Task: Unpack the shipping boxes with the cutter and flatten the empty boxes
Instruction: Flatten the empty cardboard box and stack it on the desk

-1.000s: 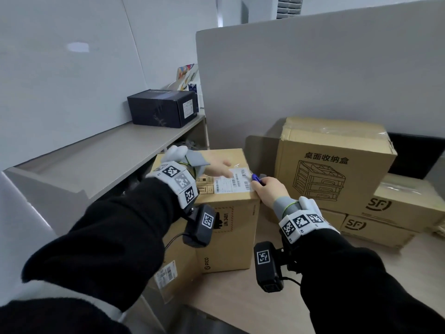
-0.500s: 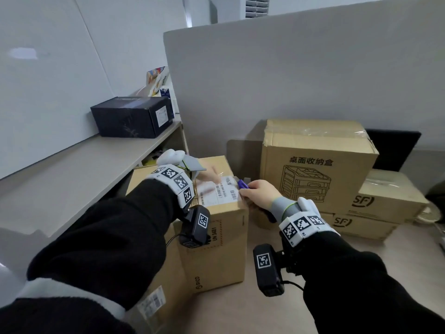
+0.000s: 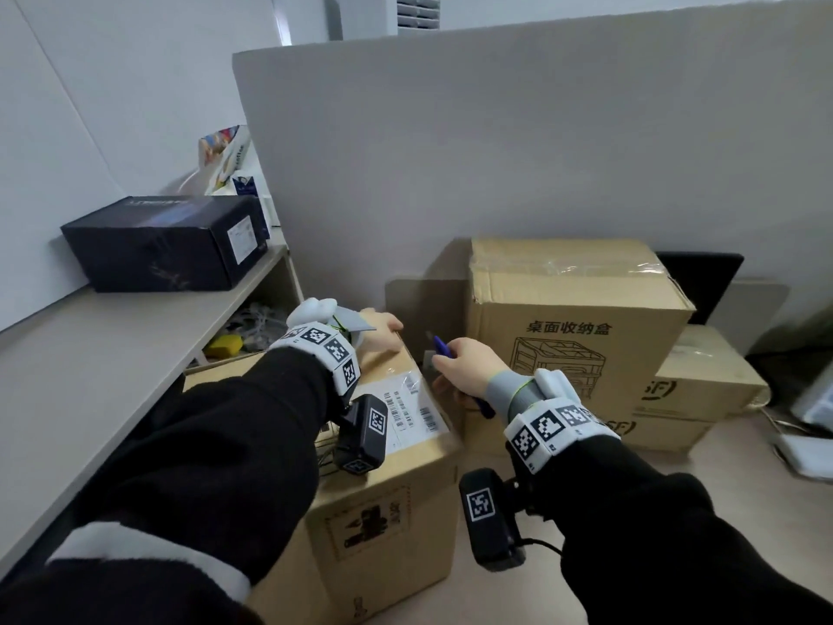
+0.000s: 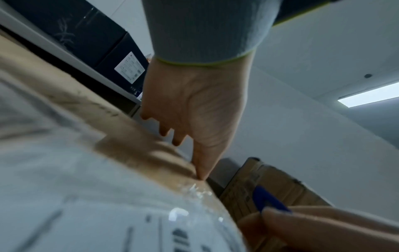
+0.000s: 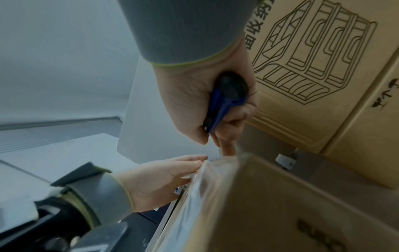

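A taped brown shipping box [image 3: 396, 498] with a white label [image 3: 408, 410] stands in front of me. My left hand [image 3: 381, 329] lies flat on the far end of its top, fingers straight [image 4: 194, 119], pressing down. My right hand [image 3: 464, 367] grips a blue cutter [image 3: 444, 347] at the box's far right corner; in the right wrist view the cutter [image 5: 224, 104] sits in my curled fingers just above the taped top edge. The blade tip is hidden.
A bigger box [image 3: 568, 318] printed with a drawer picture stands close on the right, on flatter SF boxes [image 3: 703, 381]. A black box [image 3: 167, 241] sits on the left shelf [image 3: 112, 336]. A grey partition [image 3: 496, 151] stands behind.
The box stands nearer and larger in the head view. My left hand slid toward the box's far end. My right hand with the cutter moved to the far right corner.
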Demonstrator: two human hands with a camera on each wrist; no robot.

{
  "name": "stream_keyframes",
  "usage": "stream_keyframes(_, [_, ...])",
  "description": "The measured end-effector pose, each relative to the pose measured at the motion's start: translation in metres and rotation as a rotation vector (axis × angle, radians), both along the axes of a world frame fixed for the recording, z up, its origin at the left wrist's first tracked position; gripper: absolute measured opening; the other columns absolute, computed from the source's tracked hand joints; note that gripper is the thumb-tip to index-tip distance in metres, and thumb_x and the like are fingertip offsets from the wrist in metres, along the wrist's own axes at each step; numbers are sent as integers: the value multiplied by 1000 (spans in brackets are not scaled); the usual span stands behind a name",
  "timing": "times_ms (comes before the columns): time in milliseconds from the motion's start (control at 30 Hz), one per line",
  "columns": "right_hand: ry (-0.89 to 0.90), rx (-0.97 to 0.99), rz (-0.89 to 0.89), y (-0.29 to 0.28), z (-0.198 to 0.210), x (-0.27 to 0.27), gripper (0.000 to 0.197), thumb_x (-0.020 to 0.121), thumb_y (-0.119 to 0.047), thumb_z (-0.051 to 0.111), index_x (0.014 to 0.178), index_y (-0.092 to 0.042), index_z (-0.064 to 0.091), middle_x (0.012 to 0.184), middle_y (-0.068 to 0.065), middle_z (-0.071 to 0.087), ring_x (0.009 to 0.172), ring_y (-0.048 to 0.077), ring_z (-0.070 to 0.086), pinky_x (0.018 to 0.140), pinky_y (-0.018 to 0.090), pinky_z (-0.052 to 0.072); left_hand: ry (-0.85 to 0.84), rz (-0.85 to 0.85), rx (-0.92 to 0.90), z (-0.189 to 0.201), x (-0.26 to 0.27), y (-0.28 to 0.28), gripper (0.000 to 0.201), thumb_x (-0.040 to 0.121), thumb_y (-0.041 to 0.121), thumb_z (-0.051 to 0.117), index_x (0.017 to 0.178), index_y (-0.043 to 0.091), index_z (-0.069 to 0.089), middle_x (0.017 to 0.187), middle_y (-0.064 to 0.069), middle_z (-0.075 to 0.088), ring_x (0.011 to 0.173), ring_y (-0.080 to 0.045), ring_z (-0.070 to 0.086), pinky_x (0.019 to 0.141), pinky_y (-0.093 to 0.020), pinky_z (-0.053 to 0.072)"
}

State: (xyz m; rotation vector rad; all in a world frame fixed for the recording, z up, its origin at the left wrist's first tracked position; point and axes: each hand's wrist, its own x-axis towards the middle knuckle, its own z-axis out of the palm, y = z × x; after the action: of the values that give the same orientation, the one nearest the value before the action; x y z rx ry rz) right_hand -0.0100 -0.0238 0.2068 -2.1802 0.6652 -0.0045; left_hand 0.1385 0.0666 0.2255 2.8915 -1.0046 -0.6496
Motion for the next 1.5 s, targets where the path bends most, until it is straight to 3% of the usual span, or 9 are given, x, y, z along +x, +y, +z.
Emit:
stream_keyframes(167, [138,-31,9,3,2,16,25,99,-25,35,100,-6,51,96,12,57,79,26,55,64,28,41,86,92,-126,-17,10,-2,66,91,38,54,150,26,25,148,-8,39,136,-27,34,109,-32,28])
stream_keyframes(333, [188,-165,112,6,6,18,49,98,-20,34,147,-16,29,137,12,49,108,29,58,85,33,51,101,176,-172,-22,13,-5,72,89,42,55,151,23,23,147,-16,32,133,-32,35,99,-33,32])
stream_keyframes(433, [161,-183,168,8,10,16,38,95,-16,33,130,-19,48,119,11,58,97,33,64,80,44,57,107,158,-201,-20,10,-6,64,91,42,57,146,20,32,142,-15,38,112,-27,47,82,-26,33])
stream_keyframes(600, [170,-241,215,10,14,19,23,92,-10,31,95,-16,53,92,8,62,62,20,61,66,39,56,99,146,-216,-14,4,-3,51,92,42,55,136,18,46,135,-13,45,78,-17,46,78,-26,33])
stream_keyframes(700, [195,-301,231,12,16,21,28,94,-12,32,106,-16,56,104,9,62,80,26,63,74,39,56,79,143,-216,-12,1,-3,49,92,43,55,134,18,48,134,-13,47,63,-9,39,75,-26,32])
stream_keyframes(900, [198,-281,233,12,18,19,23,93,-10,31,81,-17,49,87,9,60,53,23,56,39,24,42,81,155,-176,-16,4,-3,57,90,50,54,139,23,41,137,-11,43,91,-20,43,77,-27,31])
stream_keyframes(1033, [223,-276,239,16,19,20,23,92,-8,30,87,-15,51,86,10,64,55,22,62,58,36,54,85,166,-175,-19,7,-4,58,90,51,54,139,23,40,137,-12,42,94,-22,41,79,-30,32])
stream_keyframes(1200, [300,-279,245,20,25,20,21,93,-3,33,94,-6,54,72,15,67,40,26,55,33,21,38,92,188,-175,-26,10,-5,64,89,53,54,142,24,35,140,-13,39,117,-28,44,81,-32,32])
stream_keyframes(1500, [292,-246,206,26,24,21,28,91,-3,28,95,-6,56,73,13,65,52,29,66,36,24,43,76,188,-185,-29,12,-6,55,89,51,56,135,23,44,136,-13,43,121,-29,44,83,-34,30])
